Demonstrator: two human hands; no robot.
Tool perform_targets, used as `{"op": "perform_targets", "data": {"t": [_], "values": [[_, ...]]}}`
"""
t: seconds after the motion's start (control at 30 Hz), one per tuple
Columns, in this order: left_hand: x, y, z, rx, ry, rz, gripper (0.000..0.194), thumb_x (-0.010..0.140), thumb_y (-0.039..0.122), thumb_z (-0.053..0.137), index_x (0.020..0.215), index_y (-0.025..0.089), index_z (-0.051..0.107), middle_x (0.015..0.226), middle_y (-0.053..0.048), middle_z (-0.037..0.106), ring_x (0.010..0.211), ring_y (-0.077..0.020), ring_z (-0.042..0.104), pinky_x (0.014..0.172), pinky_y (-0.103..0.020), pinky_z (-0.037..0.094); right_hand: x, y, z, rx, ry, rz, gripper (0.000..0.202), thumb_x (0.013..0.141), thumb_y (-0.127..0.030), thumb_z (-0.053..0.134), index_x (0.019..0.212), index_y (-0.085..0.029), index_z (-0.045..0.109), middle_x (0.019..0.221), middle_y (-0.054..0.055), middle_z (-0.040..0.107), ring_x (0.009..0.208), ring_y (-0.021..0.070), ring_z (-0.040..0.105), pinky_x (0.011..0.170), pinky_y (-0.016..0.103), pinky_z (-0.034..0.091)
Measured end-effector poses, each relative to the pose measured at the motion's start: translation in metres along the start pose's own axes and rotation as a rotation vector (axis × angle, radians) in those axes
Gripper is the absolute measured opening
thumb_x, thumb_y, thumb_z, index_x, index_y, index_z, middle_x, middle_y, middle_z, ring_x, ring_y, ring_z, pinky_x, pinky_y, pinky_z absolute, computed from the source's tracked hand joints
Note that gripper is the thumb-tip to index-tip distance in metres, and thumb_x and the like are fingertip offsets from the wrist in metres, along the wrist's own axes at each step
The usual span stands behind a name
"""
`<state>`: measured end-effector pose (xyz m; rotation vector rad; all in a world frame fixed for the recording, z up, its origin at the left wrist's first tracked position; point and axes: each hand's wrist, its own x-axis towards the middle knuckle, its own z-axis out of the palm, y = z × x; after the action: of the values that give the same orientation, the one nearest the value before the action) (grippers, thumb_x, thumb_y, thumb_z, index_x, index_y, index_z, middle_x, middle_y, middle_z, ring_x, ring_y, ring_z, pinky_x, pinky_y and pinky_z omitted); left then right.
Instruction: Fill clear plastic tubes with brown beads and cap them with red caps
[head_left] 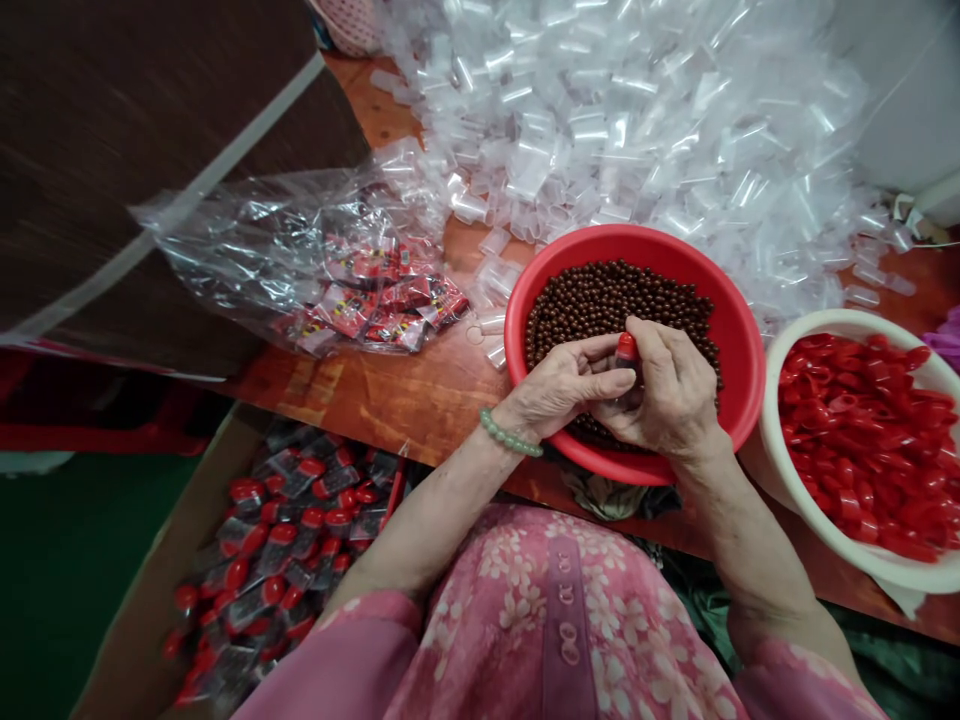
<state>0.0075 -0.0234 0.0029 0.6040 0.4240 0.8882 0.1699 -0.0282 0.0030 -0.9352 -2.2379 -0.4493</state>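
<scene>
Currently grasping: left hand [559, 385] and right hand [671, 385], both on one red-capped container [627, 347].
Container place: above the red basin [739, 350] of brown beads [600, 300].
Around basin: red caps [847, 440] at four o'clock, clear plastic tubes [630, 130] at twelve o'clock.

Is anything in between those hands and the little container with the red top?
No, nothing that I can see. The left hand and right hand hold the red-topped container directly, above brown balls in a red bowl. Fingers hide part of it.
</scene>
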Motion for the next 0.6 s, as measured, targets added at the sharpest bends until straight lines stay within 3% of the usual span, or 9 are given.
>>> {"op": "perform_targets", "data": {"t": [0.2,0.47,0.6], "values": [[0.000,0.006,-0.004,0.009,0.022,-0.040,0.043,0.063,0.037,0.094,0.093,0.015,0.073,0.087,0.000,0.070,0.076,-0.0094,0.064,0.077,-0.023,0.053,0.004,0.004,-0.005,0.236,-0.179,0.092,0.087,0.091,-0.054,0.065,0.159,-0.015,0.029,0.137,0.023,0.058,0.124,0.0375,0.059,0.100,0.060,0.056],[0.001,0.007,-0.010,-0.005,-0.018,-0.110,0.051,0.063,0.047,0.095,0.092,0.014,0.070,0.083,0.000,0.068,0.071,-0.0108,0.069,0.062,-0.019,0.053,-0.001,0.012,-0.010,0.282,-0.171,0.052,0.089,0.092,-0.054,0.068,0.162,-0.015,0.029,0.137,0.023,0.059,0.124,0.0360,0.061,0.100,0.056,0.058],[0.000,0.005,-0.012,-0.016,-0.072,-0.111,0.048,0.070,0.047,0.091,0.098,0.013,0.071,0.083,-0.001,0.071,0.072,-0.0107,0.070,0.067,-0.020,0.056,0.000,0.009,-0.010,0.252,-0.120,0.062,0.081,0.092,-0.048,0.068,0.159,-0.017,0.035,0.133,0.020,0.062,0.120,0.0348,0.064,0.097,0.054,0.060]]}}
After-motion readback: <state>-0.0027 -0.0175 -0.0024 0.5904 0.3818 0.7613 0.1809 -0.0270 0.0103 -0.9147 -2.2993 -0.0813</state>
